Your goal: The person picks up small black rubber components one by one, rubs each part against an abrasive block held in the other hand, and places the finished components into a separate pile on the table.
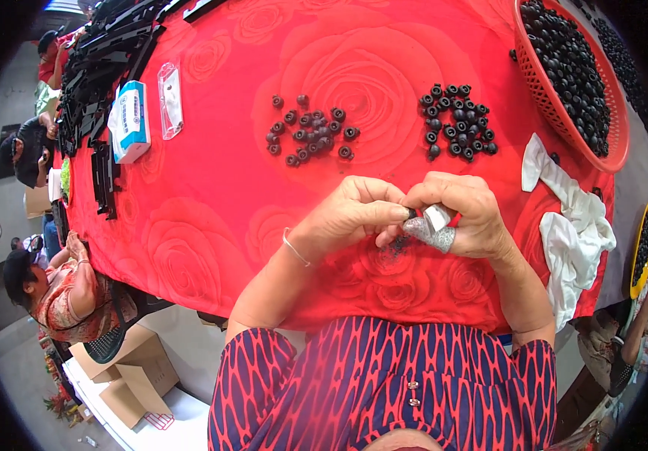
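Over the near part of the red cloth, my left hand [354,214] pinches a small round black part [412,213] between thumb and fingertips. My right hand [463,207] is closed right against it. Silvery-grey wrapping [430,234] covers the right thumb, and a white piece [437,217] shows at the fingers; whether a tool sits in this hand I cannot tell. Dark crumbs [397,245] lie below the fingertips. Beyond my hands are two loose groups of similar black parts with holes, a left group [315,135] and a right group [458,124].
A red basket [617,154] full of black parts stands far right, near crumpled white cloth [564,225]. Left are a tissue pack [132,124], a clear plastic tray [170,101] and stacked black strips [102,75]. Other people sit along the left edge; a yellow basket [643,248] is far right.
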### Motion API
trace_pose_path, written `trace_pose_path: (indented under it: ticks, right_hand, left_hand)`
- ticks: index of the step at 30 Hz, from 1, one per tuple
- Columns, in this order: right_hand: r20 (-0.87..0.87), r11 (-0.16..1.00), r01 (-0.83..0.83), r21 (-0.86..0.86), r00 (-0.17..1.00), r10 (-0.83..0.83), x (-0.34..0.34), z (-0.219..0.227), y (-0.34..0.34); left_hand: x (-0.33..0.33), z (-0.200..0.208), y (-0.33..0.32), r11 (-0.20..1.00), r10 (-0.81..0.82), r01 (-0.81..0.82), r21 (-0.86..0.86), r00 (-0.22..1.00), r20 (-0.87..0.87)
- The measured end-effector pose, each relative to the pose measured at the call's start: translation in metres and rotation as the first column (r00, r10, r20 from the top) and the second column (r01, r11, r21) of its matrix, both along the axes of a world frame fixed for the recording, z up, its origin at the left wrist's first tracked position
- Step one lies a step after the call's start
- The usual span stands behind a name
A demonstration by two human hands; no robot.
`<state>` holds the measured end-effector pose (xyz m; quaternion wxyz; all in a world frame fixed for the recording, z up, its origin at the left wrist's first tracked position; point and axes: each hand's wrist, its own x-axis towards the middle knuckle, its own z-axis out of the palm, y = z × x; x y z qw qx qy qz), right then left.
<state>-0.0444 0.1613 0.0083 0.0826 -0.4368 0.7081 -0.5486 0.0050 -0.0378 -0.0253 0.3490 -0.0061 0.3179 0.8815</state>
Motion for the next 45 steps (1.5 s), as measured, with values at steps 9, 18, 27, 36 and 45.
trace_pose_path:
  ticks: [9, 18, 27, 36, 45]
  right_hand:
    - [-0.319, 0.96, 0.243, -0.14, 0.907, -0.276, 0.008, -0.011, -0.009]
    - [-0.355, 0.983, 0.176, -0.057, 0.916, -0.185, 0.004, -0.005, -0.006]
    - [-0.438, 0.962, 0.247, -0.116, 0.857, -0.273, 0.007, -0.011, -0.009]
    - [-0.207, 0.939, 0.343, -0.028, 0.917, -0.341, 0.011, 0.002, -0.01]
    - [0.011, 0.943, 0.318, 0.101, 0.947, -0.32, 0.011, 0.0, -0.007]
  left_hand:
    - [0.011, 0.004, 0.02, 0.933, 0.361, -0.359, -0.036, 0.925, 0.12]
    - [0.0, 0.005, 0.003, 0.989, 0.141, -0.139, -0.042, 0.989, 0.041]
    - [0.006, 0.008, 0.011, 0.954, 0.277, -0.274, -0.125, 0.961, 0.007]
    - [0.007, 0.01, 0.016, 0.887, 0.461, -0.461, -0.03, 0.888, -0.007]
    - [0.006, 0.008, 0.015, 0.879, 0.477, -0.477, 0.003, 0.879, -0.009]
